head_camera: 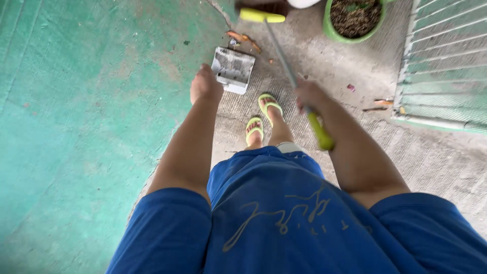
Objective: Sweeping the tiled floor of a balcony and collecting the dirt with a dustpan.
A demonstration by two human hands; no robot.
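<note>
My left hand [204, 83] is closed around the handle of a grey dustpan [233, 69], which rests on the concrete floor just ahead of it. My right hand [310, 96] grips the metal shaft of a broom [282, 53]. The broom has a yellow-green grip end near my right forearm and a yellow-green head at the top of the view. Dry leaves [244, 39] lie on the floor between the dustpan and the broom head. My feet in yellow-green sandals [267, 105] stand behind the dustpan.
A green plant pot [353, 20] filled with soil stands at the top right. A pale green metal gate [444, 61] runs along the right side. Green painted floor [86, 111] covers the left. Small bits of debris [378, 104] lie near the gate.
</note>
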